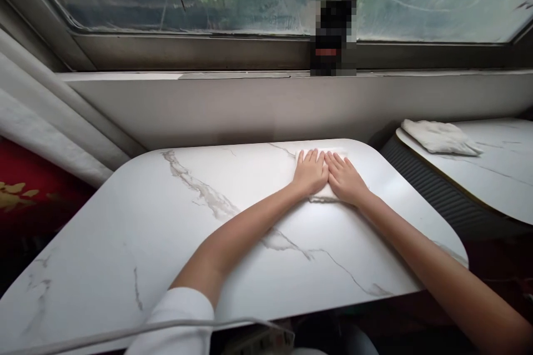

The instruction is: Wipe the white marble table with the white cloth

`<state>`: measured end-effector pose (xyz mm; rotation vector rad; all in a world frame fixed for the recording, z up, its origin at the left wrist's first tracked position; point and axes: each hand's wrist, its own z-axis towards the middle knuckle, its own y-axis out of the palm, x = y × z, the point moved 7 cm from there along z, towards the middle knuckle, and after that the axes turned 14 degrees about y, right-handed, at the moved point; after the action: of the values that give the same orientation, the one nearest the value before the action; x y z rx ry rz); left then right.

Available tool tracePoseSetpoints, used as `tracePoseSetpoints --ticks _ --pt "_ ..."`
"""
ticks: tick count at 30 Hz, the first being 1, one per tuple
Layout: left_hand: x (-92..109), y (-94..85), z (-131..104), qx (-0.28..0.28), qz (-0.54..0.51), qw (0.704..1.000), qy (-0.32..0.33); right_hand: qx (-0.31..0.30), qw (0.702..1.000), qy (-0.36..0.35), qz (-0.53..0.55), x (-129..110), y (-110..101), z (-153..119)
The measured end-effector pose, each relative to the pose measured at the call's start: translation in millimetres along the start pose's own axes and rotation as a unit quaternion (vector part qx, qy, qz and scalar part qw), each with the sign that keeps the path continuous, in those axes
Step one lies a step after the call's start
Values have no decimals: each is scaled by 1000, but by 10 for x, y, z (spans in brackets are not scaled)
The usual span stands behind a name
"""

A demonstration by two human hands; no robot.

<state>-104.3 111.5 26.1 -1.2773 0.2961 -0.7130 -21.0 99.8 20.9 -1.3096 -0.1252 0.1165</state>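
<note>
And here the left hand [311, 173] and right hand [345, 179] press side by side, fingers flat and slightly spread over a folded white cloth [325, 194] beneath them, apparently mid-wipe, the next stroke calling for even palm pressure.

Soft white cloth [325, 194] on smooth, glossy, marble-look tabletop [137, 222].

No readable text or numbers appear anywhere.
</note>
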Motion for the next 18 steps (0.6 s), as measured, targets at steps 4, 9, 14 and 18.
tracePoseSetpoints --ticks 4,9,14,18 --pt "415 -138 -642 -29 -16 998 47 6 996 -85 24 -183 -290 -744" --pt "720 -318 -1310 -52 -62 994 79 38 989 -129 61 -435 -566 -1401" --pt "597 -368 -1432 -77 -92 992 46 22 989 -127 69 -672 -502 -1416" --pt "177 -353 -1138 -45 -46 998 9 -3 991 -107 78 -783 -302 -916"
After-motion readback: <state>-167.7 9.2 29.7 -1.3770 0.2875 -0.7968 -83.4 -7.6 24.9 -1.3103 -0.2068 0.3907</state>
